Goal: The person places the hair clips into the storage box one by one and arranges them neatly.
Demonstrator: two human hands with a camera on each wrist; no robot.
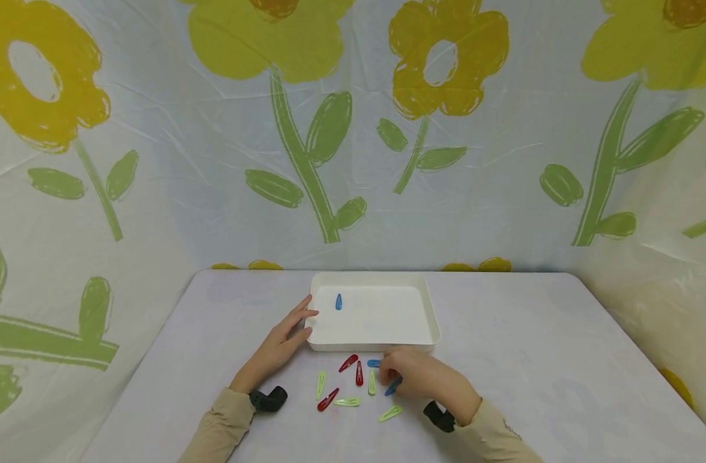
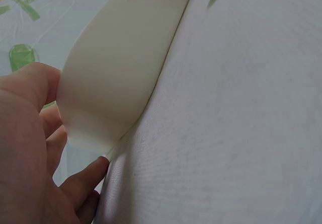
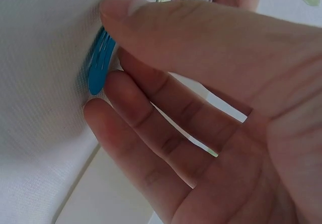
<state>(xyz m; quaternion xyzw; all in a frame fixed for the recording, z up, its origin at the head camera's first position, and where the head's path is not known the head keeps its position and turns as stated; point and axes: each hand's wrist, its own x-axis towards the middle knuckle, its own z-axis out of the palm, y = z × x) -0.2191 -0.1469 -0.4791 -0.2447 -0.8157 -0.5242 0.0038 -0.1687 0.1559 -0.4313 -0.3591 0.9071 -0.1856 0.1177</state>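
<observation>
While outstretched L hand (image 1: 276, 346) is touching tray (image 1: 382, 315) on L side, R hand (image 1: 415, 373) is apparently pinching blue clip (image 3: 102, 65) on tabletop (image 1: 521, 347), nr side of tray. Step prob. picking up; next move likely needing straight lift w/o snagging nearest green clip (image 1: 371, 384).

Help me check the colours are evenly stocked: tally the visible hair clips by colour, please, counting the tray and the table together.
Red clips: 3
Light green clips: 4
Blue clips: 3
Total: 10
</observation>
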